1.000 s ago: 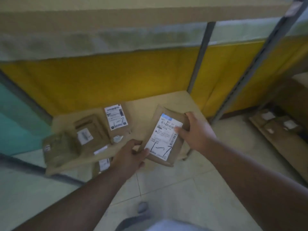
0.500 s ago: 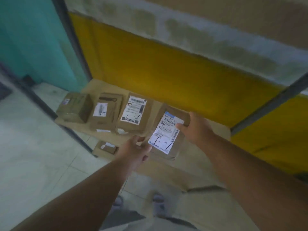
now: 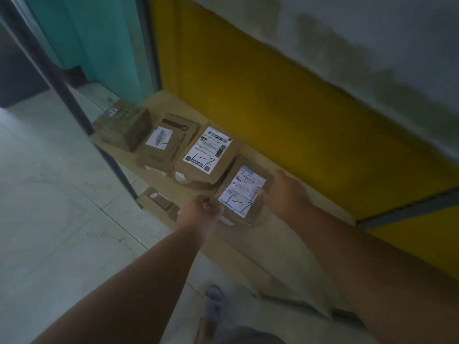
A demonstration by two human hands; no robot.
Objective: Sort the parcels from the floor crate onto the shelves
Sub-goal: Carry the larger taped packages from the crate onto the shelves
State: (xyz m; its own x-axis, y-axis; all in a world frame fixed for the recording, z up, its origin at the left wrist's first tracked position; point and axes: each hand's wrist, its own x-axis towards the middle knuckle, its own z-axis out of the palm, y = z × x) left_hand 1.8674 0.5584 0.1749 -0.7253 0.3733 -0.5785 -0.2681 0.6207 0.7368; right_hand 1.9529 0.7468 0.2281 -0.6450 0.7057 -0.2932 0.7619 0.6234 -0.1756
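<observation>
I hold a brown parcel point(image 3: 244, 192) between both hands, low over the bottom shelf point(image 3: 280, 244). My left hand point(image 3: 200, 216) grips its near left corner, fingers curled against the edge. My right hand point(image 3: 285, 196) holds the opposite side, thumb lying along the right edge of the white label point(image 3: 242, 191), the other fingers hidden behind the parcel. The label faces up at me and carries a hand-drawn "1-7" in black marker. I cannot tell whether the parcel's underside already touches the shelf board or hangs just above it.

Just beyond my left hand, touching or nearly touching the parcel I hold, lies a second parcel point(image 3: 206, 157) with a large white label also marked "1-7". Further out past it, away from my left hand, sits a flat box point(image 3: 169, 142) with a small label, and beyond that a cardboard box point(image 3: 123, 127) at the shelf's far end, beside a dark upright post point(image 3: 74, 95).

Below my left hand, under the shelf edge, another small parcel point(image 3: 155, 201) rests on the pale tiled floor point(image 3: 62, 207). Beyond my right hand a yellow panel point(image 3: 285, 108) backs the shelf, with a teal wall point(image 3: 99, 40) off past the far boxes. Near my left forearm, close to my body, a foot in a grey sandal point(image 3: 212, 301) stands on the tiles.
</observation>
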